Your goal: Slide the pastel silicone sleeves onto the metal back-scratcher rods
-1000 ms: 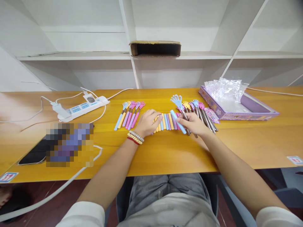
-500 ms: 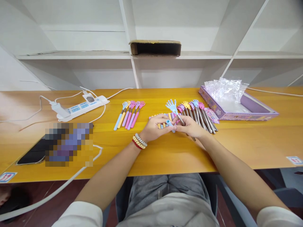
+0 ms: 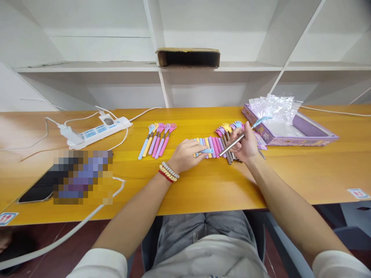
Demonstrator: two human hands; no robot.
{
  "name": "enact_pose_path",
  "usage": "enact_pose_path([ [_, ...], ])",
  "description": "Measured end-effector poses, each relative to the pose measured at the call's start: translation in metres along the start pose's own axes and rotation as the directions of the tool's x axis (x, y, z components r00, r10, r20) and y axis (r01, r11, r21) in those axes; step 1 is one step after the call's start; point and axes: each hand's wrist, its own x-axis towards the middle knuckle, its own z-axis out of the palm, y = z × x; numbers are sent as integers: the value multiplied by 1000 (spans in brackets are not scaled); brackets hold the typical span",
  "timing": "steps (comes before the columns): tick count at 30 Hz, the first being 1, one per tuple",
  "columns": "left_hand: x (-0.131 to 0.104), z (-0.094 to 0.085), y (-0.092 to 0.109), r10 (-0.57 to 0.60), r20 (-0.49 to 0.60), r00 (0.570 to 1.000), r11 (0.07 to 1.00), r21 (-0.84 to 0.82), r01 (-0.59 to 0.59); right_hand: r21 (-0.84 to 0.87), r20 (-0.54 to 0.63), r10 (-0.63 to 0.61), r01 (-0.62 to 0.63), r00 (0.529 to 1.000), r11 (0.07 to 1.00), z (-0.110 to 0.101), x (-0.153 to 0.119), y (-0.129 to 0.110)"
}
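Power strip (image 3: pixel 100 132) w/ plugs + white cables on L of worktop (image 3: pixel 185 193); black phone (image 3: pixel 36 185) nr front edge, next to pixelated item (image 3: pixel 84 175). Open cardboard box (image 3: pixel 188 58) on white shelf (image 3: pixel 249 68) behind. Number sticker (image 3: pixel 358 193) at R front.

Wooden table (image 3: pixel 185 193) with colorful hand-shaped scratchers (image 3: pixel 159 141), loose sleeves (image 3: pixel 216 146), power strip (image 3: pixel 100 132), purple box (image 3: pixel 304 141).

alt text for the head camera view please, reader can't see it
Left hand holds a light blue tube, right hand a metal rod with a blue hand-shaped head, over a table with colourful handles, hand-topped sticks and a purple box.
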Motion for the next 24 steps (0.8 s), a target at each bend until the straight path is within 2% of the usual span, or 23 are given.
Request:
enact_pose_path([
  [4,0,1,-1,-7,9,1000,1000,18,7,86,28,20,-23,999,996,2,0,3],
  [10,0,0,-1,-33,22,999,998,51,32,119,-34,74,-70,997,990,1,2,7],
  [13,-1,1,-2,-25,4,1000,997,66,25,161,-87,47,-33,995,986,1,4,9],
  [17,-2,3,-3,-40,6,999,998,55,40,111,-131,-14,29,991,993,1,4,10],
  [24,-5,2,-9,-102,68,993,990,107,94,3,-11,-40,40,999,999,2,1,13],
])
